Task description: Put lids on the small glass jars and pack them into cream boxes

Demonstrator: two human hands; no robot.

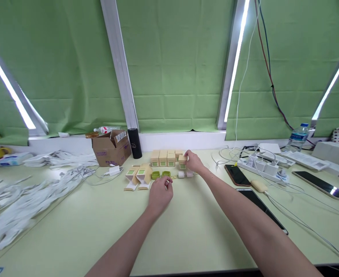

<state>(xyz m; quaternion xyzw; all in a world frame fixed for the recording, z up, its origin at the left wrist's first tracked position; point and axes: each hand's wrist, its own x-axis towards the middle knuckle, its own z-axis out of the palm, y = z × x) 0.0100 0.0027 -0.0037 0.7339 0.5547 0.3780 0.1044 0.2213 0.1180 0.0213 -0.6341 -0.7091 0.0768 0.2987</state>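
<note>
My right hand (pixel 194 162) is closed on a small tan box (pixel 182 162) with a green square label, at the right end of a row of similar boxes (pixel 163 158). My left hand (pixel 160 195) hovers over or rests on the table just in front of two green cases (pixel 155 175), its fingers curled in and nothing visible in them. To its left, two opened tan boxes (pixel 144 175) lie with their white flaps toward me. A small white roundish piece (pixel 181 174) and a pinkish one (pixel 190 174) sit below the held box.
A cardboard box (pixel 112 149) and a black cylinder (pixel 134 143) stand at the back left. White strips (pixel 42 200) cover the left side. On the right are phones (pixel 237 175), a tablet (pixel 261 207), a power strip (pixel 261 169) and tangled cables.
</note>
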